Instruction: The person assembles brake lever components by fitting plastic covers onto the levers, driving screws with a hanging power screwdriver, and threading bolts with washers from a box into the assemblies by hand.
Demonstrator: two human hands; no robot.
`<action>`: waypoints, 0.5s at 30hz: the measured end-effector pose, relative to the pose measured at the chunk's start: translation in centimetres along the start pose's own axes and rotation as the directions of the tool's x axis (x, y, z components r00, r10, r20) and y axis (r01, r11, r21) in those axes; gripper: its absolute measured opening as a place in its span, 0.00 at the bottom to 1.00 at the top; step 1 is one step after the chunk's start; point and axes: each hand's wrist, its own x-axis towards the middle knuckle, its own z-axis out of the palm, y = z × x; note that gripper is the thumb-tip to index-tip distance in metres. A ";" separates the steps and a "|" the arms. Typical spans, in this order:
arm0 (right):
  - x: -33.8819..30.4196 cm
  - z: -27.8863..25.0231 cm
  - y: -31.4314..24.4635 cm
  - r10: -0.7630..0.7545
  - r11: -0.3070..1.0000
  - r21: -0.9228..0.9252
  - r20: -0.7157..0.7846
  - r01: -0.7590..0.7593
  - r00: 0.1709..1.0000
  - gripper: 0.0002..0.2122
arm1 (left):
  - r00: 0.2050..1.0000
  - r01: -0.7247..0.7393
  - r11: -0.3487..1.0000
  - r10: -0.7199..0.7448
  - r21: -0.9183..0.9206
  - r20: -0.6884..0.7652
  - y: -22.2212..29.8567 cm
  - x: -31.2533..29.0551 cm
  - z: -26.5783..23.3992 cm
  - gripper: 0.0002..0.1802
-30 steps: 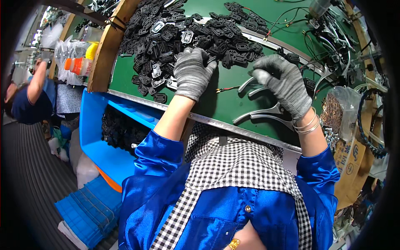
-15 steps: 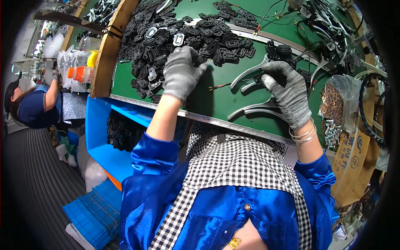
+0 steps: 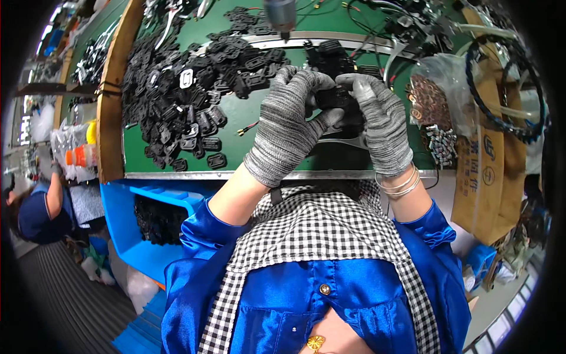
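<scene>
Both hands wear grey knit gloves and have come together over the green bench. My left hand [image 3: 286, 121] is closed, its fingers and thumb round the left side of a small black plastic part [image 3: 333, 97]. From the right, my right hand [image 3: 383, 121] is closed on the same part, thumb and fingertips near its top. Fingers hide much of it. Below it lies a silver lever [image 3: 348, 141], partly covered by the hands and dark shadow. Just beyond the fingertips sits a cluster of black fittings [image 3: 324, 56].
A heap of black plate-like parts [image 3: 200, 76] spreads over the left. A powered-driver tip [image 3: 283, 20] hangs above the bench. At right are copper-coloured rings [image 3: 430, 97], small metal sleeves [image 3: 439, 144] and a brown paper sack [image 3: 486, 183]. A blue bin [image 3: 127, 236] stands lower left; a person works farther left.
My left hand has left the black heap and moved right, meeting my right hand at a black plastic part. The whole view has shifted, and the driver tip now shows.
</scene>
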 end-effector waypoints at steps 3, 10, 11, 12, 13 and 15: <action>-1.0 -1.2 -0.8 0.145 0.989 -0.004 -0.046 -0.145 0.988 0.09 | 0.999 0.015 0.997 -0.011 -0.081 0.053 0.6 0.5 1.3 0.22; -2.2 -3.6 0.6 0.108 0.993 -0.027 -0.183 -0.114 0.977 0.09 | 0.703 0.704 0.297 -0.422 -0.645 0.573 0.7 -0.3 3.6 0.18; -2.4 -3.7 1.0 0.034 0.993 -0.100 -0.196 -0.054 0.980 0.09 | 0.701 0.694 0.230 -0.431 -0.682 0.568 0.7 -0.4 4.1 0.17; -2.6 -3.8 1.3 -0.040 0.985 -0.174 -0.202 0.004 0.978 0.09 | 0.698 0.680 0.161 -0.442 -0.715 0.564 0.9 -0.4 4.6 0.15; -3.0 -4.0 1.0 -0.011 0.984 -0.177 -0.213 -0.028 0.977 0.08 | 0.734 0.651 0.246 -0.445 -0.718 0.513 1.2 -0.5 5.0 0.15; -3.7 -4.7 0.4 0.065 0.987 -0.134 -0.196 -0.093 0.978 0.08 | 0.748 0.649 0.343 -0.450 -0.679 0.488 2.6 -0.5 5.1 0.14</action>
